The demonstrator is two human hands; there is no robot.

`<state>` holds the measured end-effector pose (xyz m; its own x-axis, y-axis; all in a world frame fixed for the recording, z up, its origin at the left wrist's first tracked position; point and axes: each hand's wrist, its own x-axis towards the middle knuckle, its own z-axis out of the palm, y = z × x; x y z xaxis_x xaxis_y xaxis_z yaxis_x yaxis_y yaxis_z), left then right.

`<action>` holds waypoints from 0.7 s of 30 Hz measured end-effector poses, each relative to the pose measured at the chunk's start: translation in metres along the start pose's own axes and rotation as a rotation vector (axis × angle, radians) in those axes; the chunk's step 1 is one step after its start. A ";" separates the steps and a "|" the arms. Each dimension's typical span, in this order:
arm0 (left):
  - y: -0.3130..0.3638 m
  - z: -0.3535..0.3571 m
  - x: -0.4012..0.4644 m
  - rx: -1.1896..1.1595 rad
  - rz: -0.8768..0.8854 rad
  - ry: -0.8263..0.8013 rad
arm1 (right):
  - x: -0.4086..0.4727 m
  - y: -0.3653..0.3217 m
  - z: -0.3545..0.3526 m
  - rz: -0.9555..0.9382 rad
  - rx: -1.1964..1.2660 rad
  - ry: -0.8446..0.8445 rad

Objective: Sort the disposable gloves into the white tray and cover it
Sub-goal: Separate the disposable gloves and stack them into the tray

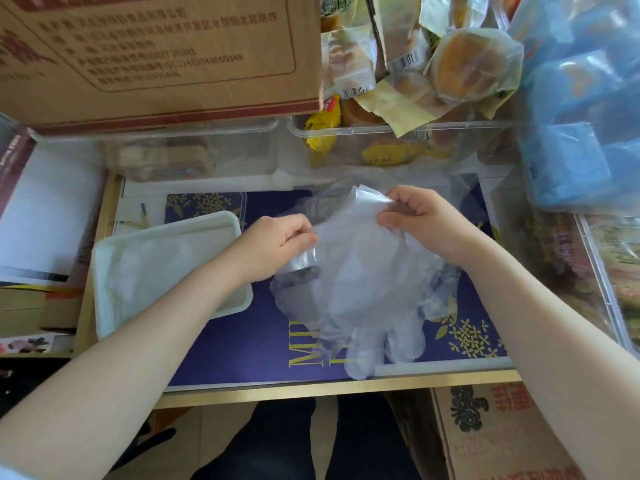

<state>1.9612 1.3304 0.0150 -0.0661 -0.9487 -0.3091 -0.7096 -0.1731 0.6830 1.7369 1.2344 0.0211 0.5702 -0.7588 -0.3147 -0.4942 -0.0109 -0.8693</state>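
Note:
A thin, clear disposable glove hangs over the dark blue mat, its fingers pointing toward me. My left hand pinches the glove's left cuff edge. My right hand pinches the cuff's right edge, a little higher. More crumpled clear gloves lie behind and under it. The white tray sits to the left on the mat, with some clear gloves lying inside it. My left forearm crosses over the tray's near right corner.
A cardboard box rests on a clear bin at the back left. Another clear bin holds wrapped pastries. Blue packets pile up at the right. A second cardboard box stands below the table edge.

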 end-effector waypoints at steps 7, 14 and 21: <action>0.020 0.003 0.006 0.095 -0.079 -0.086 | -0.002 -0.006 0.013 -0.052 -0.084 0.011; 0.040 0.012 0.006 -0.314 0.001 0.115 | -0.013 -0.009 -0.006 0.082 0.262 -0.156; 0.040 0.013 -0.006 -0.949 -0.090 0.107 | -0.041 0.011 0.008 0.223 1.103 -0.419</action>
<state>1.9241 1.3322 0.0353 0.0587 -0.9323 -0.3569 0.1581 -0.3443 0.9255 1.7133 1.2701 0.0210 0.8138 -0.4000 -0.4217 0.1022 0.8127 -0.5736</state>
